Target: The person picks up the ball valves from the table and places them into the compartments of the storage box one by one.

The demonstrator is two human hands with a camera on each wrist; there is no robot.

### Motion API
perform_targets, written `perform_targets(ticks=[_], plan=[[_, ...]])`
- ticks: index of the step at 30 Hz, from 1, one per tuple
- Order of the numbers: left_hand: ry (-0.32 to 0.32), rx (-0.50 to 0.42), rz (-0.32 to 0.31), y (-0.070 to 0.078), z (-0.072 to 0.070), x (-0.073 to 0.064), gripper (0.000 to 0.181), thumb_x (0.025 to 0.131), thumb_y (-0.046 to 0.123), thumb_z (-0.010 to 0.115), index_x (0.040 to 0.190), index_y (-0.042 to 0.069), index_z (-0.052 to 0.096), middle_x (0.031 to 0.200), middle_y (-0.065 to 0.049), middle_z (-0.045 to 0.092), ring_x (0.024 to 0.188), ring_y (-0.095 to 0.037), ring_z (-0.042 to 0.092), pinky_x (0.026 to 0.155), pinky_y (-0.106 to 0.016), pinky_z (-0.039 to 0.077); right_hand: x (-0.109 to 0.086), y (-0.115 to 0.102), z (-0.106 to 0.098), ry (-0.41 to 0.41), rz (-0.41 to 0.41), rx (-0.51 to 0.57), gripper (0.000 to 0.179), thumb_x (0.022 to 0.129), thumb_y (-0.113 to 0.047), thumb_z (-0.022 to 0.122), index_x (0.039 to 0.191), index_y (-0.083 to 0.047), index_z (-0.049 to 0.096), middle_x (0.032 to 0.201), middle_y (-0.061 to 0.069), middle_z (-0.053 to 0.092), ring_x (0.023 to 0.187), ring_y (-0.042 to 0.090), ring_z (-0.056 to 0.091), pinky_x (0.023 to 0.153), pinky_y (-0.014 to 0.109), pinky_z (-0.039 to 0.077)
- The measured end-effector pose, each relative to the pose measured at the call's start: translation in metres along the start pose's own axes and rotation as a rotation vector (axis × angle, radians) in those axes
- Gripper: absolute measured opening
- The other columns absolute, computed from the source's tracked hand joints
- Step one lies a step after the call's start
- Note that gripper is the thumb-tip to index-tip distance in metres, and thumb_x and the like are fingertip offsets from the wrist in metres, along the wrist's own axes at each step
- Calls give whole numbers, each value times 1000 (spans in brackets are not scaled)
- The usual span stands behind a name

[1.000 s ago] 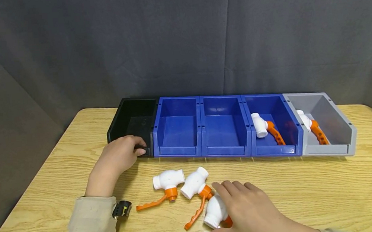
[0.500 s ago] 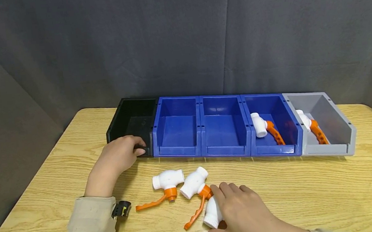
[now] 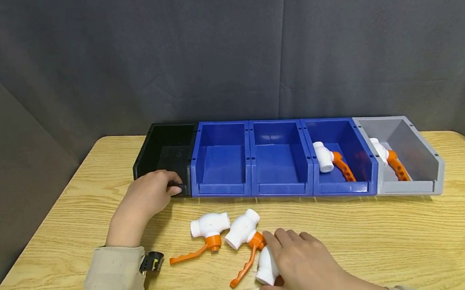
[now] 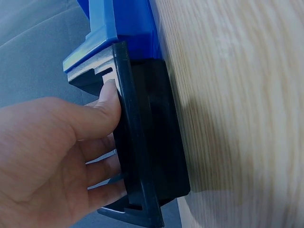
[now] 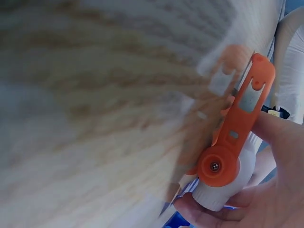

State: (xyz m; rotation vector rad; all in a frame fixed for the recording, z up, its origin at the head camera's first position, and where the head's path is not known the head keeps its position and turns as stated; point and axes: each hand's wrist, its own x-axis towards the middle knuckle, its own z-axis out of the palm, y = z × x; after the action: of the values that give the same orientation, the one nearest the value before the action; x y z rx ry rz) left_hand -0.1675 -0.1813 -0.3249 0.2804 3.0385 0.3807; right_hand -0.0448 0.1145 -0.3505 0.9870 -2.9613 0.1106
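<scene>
While left hand grips black bin by front edge, right hand holds white-orange valve, tabletop stretching rightward.

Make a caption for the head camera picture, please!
Left hand grips the black storage bin; right hand holds a white ball valve beside two orange-handled valves.

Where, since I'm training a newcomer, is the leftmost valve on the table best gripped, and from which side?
Probably by its white body, from above: it lies crosswise, rounded and uncovered, while a neighbouring valve sits close by its right end.
</scene>
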Motion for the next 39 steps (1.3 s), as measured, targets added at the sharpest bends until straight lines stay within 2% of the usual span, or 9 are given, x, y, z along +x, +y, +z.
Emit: perform_targets(ticks=[11,18,34,39], plan=[[-1,2,-1,-1,1,0,20,97,18,66,113,7,72,119,-18,67,107,-36,62,96,-54,47,-1,5,-2,44,-36,-27,85,76,-64,73,127,2,58,103,10,62,90,22,61,74,42,55],[3,0,2,-2,2,0,21,97,17,66,113,7,72,120,-18,66,108,-36,61,96,-54,47,-3,4,-4,106,-62,-71,84,74,-65,74,124,1,59,99,9,62,89,21,60,72,41,55],[0,-6,8,-2,0,1,19,96,17,66,111,7,73,118,-18,67,105,-35,62,95,-54,48,-2,7,-20,124,-70,-78,84,78,-64,71,126,4,59,104,11,64,94,25,64,80,45,56],[0,-4,6,-2,1,1,20,97,18,66,112,7,73,119,-17,67,106,-36,62,95,-54,48,0,10,-25,151,-77,-123,86,77,-65,72,127,5,59,104,12,65,95,27,64,81,46,56]])
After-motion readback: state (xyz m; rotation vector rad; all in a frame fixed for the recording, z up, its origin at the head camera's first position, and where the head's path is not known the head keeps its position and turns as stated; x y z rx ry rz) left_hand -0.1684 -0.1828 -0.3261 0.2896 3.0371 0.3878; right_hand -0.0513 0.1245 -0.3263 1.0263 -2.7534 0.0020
